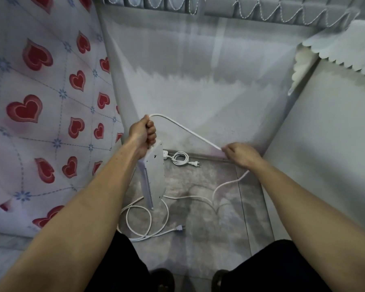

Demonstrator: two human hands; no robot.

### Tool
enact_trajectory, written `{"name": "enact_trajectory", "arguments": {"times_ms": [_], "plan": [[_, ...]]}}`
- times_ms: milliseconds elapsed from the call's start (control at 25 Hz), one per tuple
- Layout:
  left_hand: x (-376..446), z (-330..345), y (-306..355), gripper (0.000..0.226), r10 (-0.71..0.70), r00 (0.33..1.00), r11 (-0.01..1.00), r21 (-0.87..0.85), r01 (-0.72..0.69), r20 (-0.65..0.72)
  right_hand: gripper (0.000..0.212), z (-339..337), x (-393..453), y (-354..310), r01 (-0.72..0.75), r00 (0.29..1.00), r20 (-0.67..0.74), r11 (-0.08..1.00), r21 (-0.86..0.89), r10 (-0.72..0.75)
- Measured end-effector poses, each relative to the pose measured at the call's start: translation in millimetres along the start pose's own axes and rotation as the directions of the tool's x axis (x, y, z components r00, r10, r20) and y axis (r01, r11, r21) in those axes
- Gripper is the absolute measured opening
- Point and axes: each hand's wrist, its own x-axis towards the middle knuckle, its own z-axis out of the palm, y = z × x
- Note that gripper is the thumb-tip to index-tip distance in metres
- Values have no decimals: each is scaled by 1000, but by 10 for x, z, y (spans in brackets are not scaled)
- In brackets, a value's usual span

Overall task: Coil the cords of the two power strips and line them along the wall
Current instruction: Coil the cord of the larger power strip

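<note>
My left hand (pixel 142 133) grips the top end of a long white power strip (pixel 153 175), which hangs upright above the floor. Its white cord (pixel 185 129) arches out of my left fist and runs to my right hand (pixel 239 154), which pinches it. Past my right hand the cord drops to the floor and lies in loose loops (pixel 148 220), ending in a plug (pixel 179 228). A second power strip (pixel 165 154) rests at the foot of the wall, its cord in a small tidy coil (pixel 180 158).
A bed with a heart-patterned sheet (pixel 40 114) fills the left side. A pale cabinet or wall panel (pixel 325 154) stands on the right. The grey mottled floor (pixel 209 239) lies between them. My dark trousers and shoes show at the bottom edge.
</note>
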Motion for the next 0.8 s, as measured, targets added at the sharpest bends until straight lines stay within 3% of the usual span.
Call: {"name": "enact_trajectory", "arguments": {"times_ms": [80,200,400,520,640,800], "plan": [[-4,48,-35,44,7,1000,998,61,-8,15,31,-132,-92,-371,229,966,141,969,-90,-216],[-48,143,-140,45,17,997,991,135,-27,71,29,-293,-348,-898,448,876,160,891,79,-454],[-149,232,-135,43,-85,962,987,158,45,261,15,-395,-441,-1181,472,824,16,701,534,-567],[-198,258,-138,40,-154,923,969,237,71,354,14,-313,-377,-1131,463,850,-99,644,609,-517],[-263,289,-114,37,-235,863,932,355,69,448,27,-278,-261,-1051,437,899,-315,658,613,-304],[-294,315,-110,36,-292,795,924,373,90,532,39,-280,-195,-888,428,879,-445,689,585,-168]]}}
